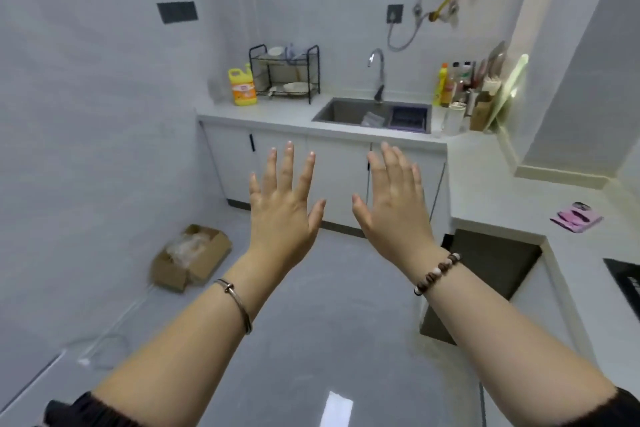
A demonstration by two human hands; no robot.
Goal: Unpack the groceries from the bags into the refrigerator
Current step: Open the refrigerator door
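Note:
My left hand [282, 208] and my right hand [394, 204] are both held out in front of me over the kitchen floor, backs up, fingers straight and spread, holding nothing. The two hands are side by side with a small gap between the thumbs. A thin metal bangle is on my left wrist and a bead bracelet on my right wrist. No grocery bags and no refrigerator are in view.
A white counter [277, 114] runs along the far wall with a sink [343, 111], tap [379, 74], dish rack [285, 73] and yellow detergent bottle [242, 87]. Bottles [450, 83] crowd the corner. An open cardboard box [190, 258] lies on the floor at left. A pink item [576, 217] lies on the right counter.

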